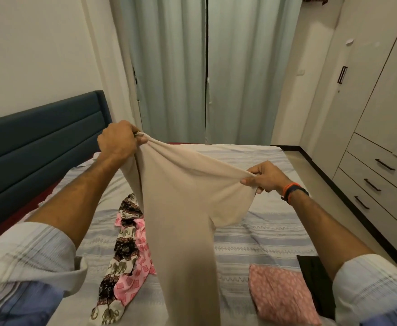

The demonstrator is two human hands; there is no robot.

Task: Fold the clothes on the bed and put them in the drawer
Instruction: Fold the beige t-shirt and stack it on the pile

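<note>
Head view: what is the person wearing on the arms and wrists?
Both forearms are bare, with pale striped shirt sleeves rolled up near the elbows, shading to blue lower down. The right wrist carries an orange band beside a dark band. Nothing shows on the left wrist.

Two hands, the left hand [118, 142] and the right hand [264, 176], hold one beige garment [185, 208]. On the one bed [258, 236] lie four more pieces: elephant-print cloth [122, 250], pink patterned cloth [141, 255], folded pink cloth [282, 295] and black cloth [315, 278]. Three drawers [381, 164] sit beside two curtains [169, 67].
</note>
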